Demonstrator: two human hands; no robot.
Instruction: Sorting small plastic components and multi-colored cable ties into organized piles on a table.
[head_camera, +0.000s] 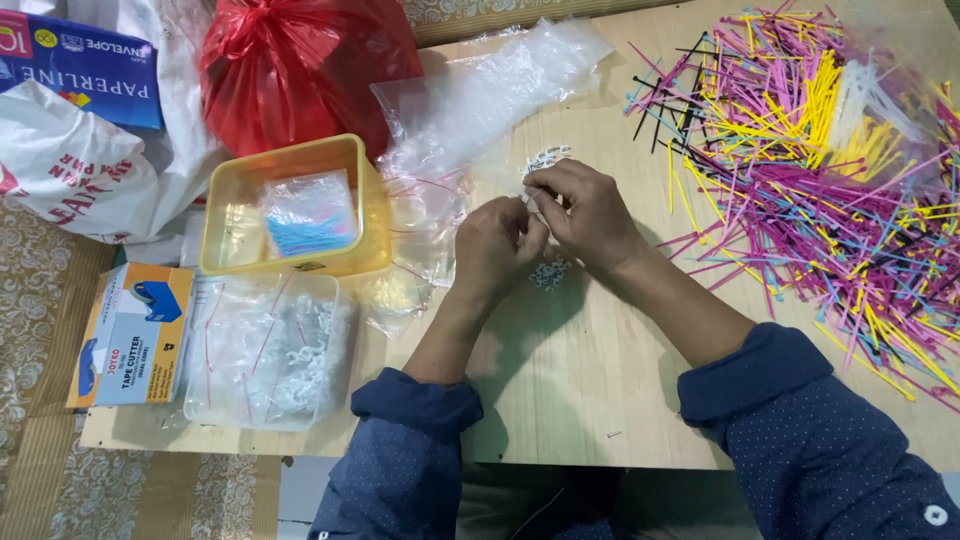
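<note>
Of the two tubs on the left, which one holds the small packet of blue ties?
The yellow tub, farther from the person; the clear tub in front of it holds loose white clips instead.

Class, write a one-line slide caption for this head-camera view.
Left hand and right hand pinch small white clips beside colourful cable ties.

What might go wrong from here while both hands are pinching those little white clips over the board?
Both the left hand and the right hand pinch small white clips above the wooden board; one may slip and scatter among the loose clips below. The right forearm lies close to the heap of coloured ties, so a sweep might drag some off the edge.
</note>
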